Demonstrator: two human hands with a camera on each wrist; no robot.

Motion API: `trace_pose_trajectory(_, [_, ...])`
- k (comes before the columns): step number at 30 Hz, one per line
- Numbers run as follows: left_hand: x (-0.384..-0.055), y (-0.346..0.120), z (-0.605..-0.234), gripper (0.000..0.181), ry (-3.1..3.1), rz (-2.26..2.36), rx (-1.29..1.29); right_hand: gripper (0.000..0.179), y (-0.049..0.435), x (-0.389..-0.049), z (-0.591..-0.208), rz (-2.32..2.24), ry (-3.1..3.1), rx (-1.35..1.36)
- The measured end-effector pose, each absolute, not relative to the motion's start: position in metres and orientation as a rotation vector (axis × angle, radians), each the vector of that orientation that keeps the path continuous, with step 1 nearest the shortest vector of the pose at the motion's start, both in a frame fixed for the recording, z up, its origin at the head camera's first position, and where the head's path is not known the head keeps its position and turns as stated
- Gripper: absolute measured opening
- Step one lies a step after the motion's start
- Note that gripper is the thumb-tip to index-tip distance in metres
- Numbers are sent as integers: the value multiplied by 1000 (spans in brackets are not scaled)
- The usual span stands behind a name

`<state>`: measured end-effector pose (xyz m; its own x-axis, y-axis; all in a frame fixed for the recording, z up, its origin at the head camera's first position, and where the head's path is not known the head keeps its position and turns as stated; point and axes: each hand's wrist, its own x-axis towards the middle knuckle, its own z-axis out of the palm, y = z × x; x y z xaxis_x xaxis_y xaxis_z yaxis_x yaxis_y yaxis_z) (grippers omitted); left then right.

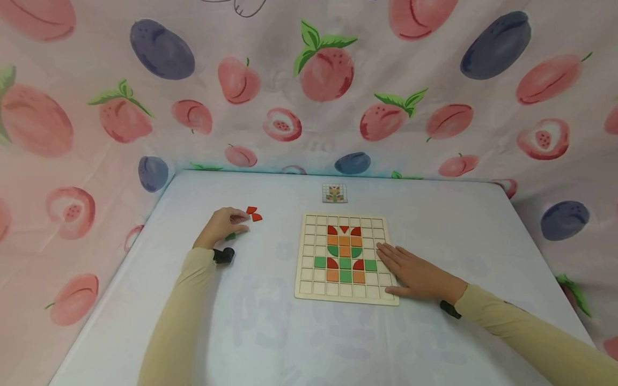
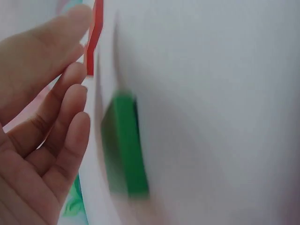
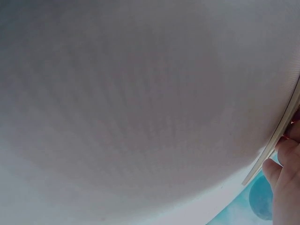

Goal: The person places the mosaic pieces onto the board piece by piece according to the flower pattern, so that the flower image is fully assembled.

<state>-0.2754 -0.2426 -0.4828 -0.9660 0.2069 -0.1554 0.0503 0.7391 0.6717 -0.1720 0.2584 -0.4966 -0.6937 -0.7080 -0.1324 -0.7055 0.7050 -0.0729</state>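
Observation:
My left hand (image 1: pixel 223 225) is over the left of the table, thumb and forefinger apart, fingertips right at two red quarter-round tiles (image 1: pixel 257 217). In the left wrist view a red tile (image 2: pixel 96 33) shows edge-on beside the fingertips. A green tile (image 1: pixel 230 236) lies below the hand, and appears large and blurred in the left wrist view. The square grid board (image 1: pixel 309 292) carries red, orange and green tiles (image 1: pixel 345 251) in a flower-like pattern. My right hand (image 1: pixel 417 273) rests with extended fingers on the board's right edge; the right wrist view shows its fingers at that edge.
A small pattern card (image 1: pixel 335 193) with a similar coloured figure lies behind the board. The white table (image 1: pixel 270 332) ends at a fruit-printed cloth (image 1: pixel 280 69) at the back and on the left. Black straps with wrist cameras sit on both wrists.

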Motion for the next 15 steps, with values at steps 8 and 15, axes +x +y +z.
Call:
trace_pose_trajectory(8, [-291, -223, -484, 38, 2772, 979, 231, 87, 258, -172, -496, -18, 2806, -1236])
trace_pose_trajectory(15, [-296, -218, -483, 35, 2772, 945, 230, 88, 259, -172, -496, -19, 2789, -1232])
